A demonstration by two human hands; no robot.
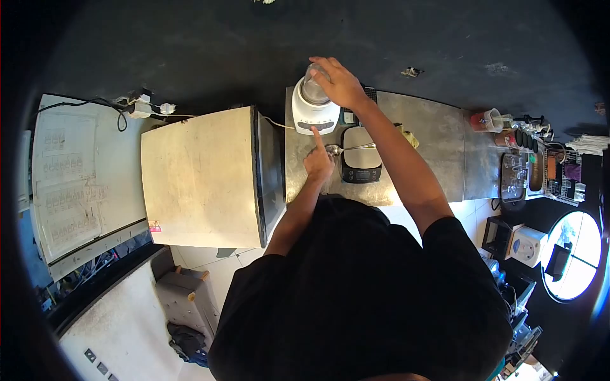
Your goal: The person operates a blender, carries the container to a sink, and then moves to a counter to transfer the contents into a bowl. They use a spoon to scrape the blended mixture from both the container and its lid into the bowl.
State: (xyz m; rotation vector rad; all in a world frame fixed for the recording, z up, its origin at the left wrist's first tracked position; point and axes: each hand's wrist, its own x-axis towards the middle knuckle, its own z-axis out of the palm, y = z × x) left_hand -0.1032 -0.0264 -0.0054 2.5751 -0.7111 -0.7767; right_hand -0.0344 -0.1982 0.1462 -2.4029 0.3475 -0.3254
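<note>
A white blender with a clear jar stands at the back left of the steel counter. My right hand rests flat on top of the jar, pressing its lid. My left hand has the index finger stretched out, its tip on the blender's front control panel; the other fingers are curled. A metal spoon lies just right of that hand, partly on a small digital scale.
A beige cabinet or appliance stands left of the counter. At the counter's right end are a red-and-clear container, a tray of glasses and racks. A white appliance sits lower right. Tiled floor below.
</note>
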